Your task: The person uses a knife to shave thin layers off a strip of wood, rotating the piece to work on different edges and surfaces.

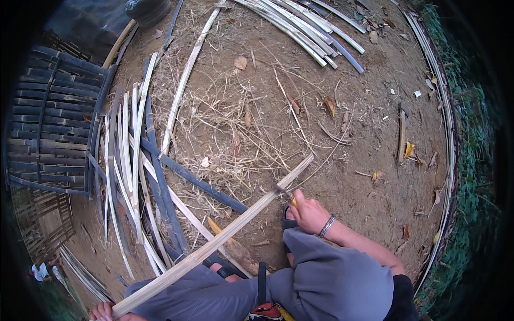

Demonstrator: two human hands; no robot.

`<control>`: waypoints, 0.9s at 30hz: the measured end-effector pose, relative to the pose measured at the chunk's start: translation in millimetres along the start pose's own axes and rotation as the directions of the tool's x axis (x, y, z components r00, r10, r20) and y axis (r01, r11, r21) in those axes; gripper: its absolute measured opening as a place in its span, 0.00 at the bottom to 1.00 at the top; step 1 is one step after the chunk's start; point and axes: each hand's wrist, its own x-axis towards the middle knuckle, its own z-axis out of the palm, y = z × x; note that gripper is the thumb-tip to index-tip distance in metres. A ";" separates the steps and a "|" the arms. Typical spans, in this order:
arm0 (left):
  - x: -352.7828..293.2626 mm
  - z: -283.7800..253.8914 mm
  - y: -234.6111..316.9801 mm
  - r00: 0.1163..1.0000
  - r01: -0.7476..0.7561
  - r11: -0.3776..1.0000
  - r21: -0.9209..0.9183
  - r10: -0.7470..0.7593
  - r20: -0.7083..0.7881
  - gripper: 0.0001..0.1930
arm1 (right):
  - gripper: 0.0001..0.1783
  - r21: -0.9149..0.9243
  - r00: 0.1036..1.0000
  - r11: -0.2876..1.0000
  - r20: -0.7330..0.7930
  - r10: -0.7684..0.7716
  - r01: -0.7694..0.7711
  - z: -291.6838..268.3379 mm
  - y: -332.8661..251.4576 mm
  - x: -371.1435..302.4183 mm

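A long, pale split-bamboo strip (217, 242) slants from the lower left up to the middle, passing over my lap. Its near end is gripped by my left hand (104, 312), fingers wrapped round it at the lower left edge. My right hand (310, 215) is closed round the yellowish handle of a knife (293, 200). The knife's dark blade lies against the strip, a little short of its far end. Much of the blade is hidden by its angle. Thin curled shavings (257, 142) are scattered on the ground beyond the strip.
Bamboo strips (136, 160) lie heaped at the left, with another bundle (305, 27) at the far side. A slatted bamboo panel (53, 117) stands at the left. A wooden-handled tool (402, 134) with a dark head lies at the right. Long poles (444, 134) border green plants.
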 end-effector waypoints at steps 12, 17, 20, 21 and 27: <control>-9.6 5.7 -1.7 1.000 -0.019 0.997 0.080 0.019 0.009 0.12 | 0.15 0.112 0.987 0.985 -0.081 0.140 -0.131 -3.4 18.0 1.2; 16.9 -42.6 29.7 0.992 0.093 0.992 -0.084 -0.085 0.093 0.14 | 0.12 0.023 0.991 0.991 -0.029 -0.131 0.131 39.8 -18.2 10.4; 7.0 17.0 -8.1 0.986 0.132 0.980 -0.146 -0.115 0.121 0.19 | 0.10 -0.034 0.925 0.988 -0.357 0.130 -0.151 30.6 62.9 20.8; 9.3 16.2 -22.9 0.984 0.161 0.962 -0.222 -0.138 0.117 0.20 | 0.10 -0.039 0.903 0.988 -0.412 0.120 -0.149 14.1 56.2 6.0; 0.5 -30.8 4.2 0.990 0.141 0.957 -0.252 -0.142 0.012 0.21 | 0.11 0.048 0.985 0.998 -0.168 0.050 -0.043 40.2 23.0 17.6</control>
